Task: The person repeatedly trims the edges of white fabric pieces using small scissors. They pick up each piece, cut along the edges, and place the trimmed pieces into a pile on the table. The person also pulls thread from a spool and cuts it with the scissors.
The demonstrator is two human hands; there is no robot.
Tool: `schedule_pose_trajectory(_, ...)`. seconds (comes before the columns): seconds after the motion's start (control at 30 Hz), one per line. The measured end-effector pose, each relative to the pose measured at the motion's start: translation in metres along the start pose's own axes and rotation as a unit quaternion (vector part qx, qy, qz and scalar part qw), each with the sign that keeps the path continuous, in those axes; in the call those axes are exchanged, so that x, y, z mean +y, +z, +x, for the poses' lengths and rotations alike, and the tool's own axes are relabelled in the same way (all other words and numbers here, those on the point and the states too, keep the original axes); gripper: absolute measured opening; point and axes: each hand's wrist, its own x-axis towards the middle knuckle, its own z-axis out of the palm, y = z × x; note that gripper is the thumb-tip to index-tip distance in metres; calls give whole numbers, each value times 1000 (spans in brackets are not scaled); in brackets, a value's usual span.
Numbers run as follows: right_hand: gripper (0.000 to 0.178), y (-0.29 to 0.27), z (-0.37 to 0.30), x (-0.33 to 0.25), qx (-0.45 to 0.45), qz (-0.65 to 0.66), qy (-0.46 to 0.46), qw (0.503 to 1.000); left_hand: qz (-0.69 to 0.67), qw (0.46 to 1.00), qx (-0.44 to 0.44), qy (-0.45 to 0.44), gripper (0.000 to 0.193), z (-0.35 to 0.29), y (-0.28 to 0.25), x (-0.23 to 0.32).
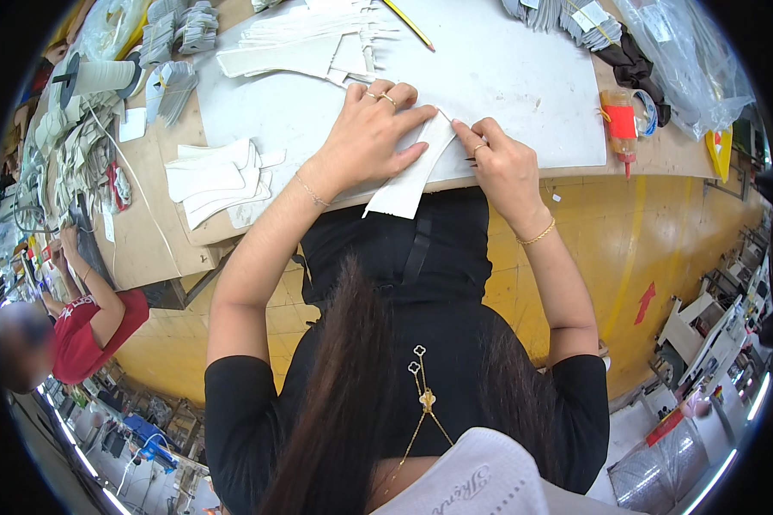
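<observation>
A long, curved white cut piece of sheet material (410, 184) lies at the table's front edge, its wider near end sticking out over my lap. My left hand (374, 129) holds it down, thumb and index finger on its left side and the other fingers bent. At the far end, the fingertips of my right hand (498, 159) pinch its right edge. Whether anything small sits in that pinch, I cannot tell. Beyond my left hand lies a pile of similar white pieces (292, 56). A smaller stack of white pieces (219, 176) rests left of my forearm.
A yellow pencil (410, 24) lies at the back. To the right are a red-labelled bottle (623, 124), a tape roll (653, 112) and clear plastic bags (696, 60). At left stand a thread spool (103, 77) and bundled grey pieces (170, 90). A person in red (103, 330) works nearby.
</observation>
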Motion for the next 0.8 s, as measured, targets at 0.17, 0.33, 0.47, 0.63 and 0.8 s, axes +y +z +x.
schedule_pose_trajectory(0.17,37,-2,1,-5,-8,-40,-17,999,-33,999,23,-12,34,8,1,5)
schedule_pose_trajectory(0.33,37,0,0,-12,-15,-85,-35,996,-37,990,21,-133,19,34,16,25)
schedule_pose_trajectory(0.47,38,-2,0,-7,-33,-90,-49,994,-105,971,22,-214,20,37,20,26)
schedule_pose_trajectory(0.63,43,0,36,15,-34,-85,-110,990,-23,990,116,70,32,3,10,5)
schedule_pose_trajectory(0.8,34,6,71,9,-119,20,-70,990,56,995,83,-1,37,-40,5,6)
